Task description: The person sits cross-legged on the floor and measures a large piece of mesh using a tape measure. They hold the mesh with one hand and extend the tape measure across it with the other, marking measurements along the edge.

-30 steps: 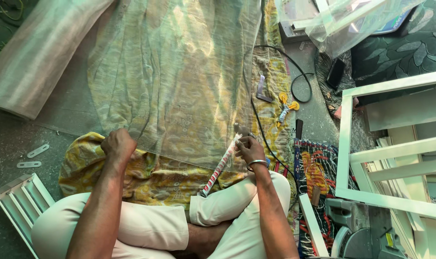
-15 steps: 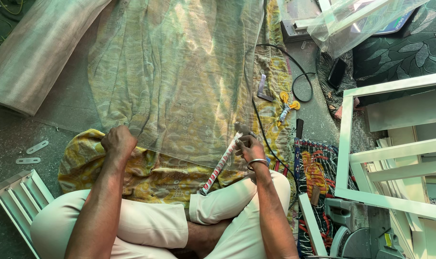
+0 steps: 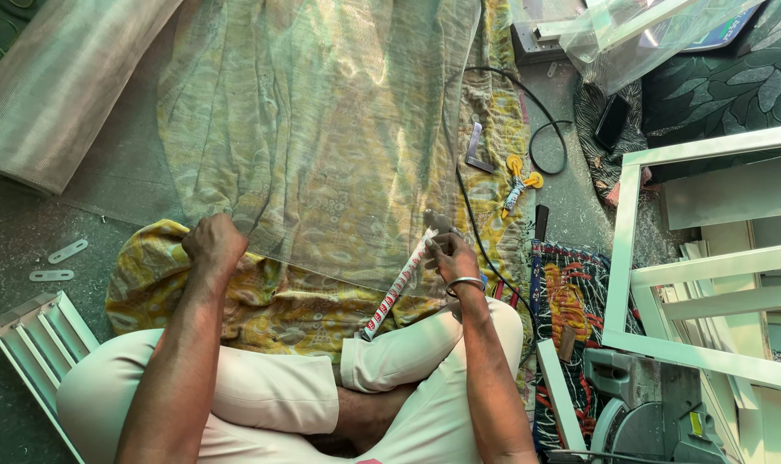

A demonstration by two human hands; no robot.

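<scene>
A sheet of translucent grey-green mesh screen [image 3: 321, 129] lay spread over a yellow patterned cloth [image 3: 261, 301] on the floor, its near edge at the seated person's knees. The left hand [image 3: 212, 246] was clenched in a fist on that edge. The right hand [image 3: 452, 255] pinched a long red-and-white striped stick tool [image 3: 396, 288] against the mesh corner. A black cable [image 3: 493, 172] and yellow-handled scissors [image 3: 519, 176] lay just beyond; a white frame [image 3: 627, 249] stood to the right.
</scene>
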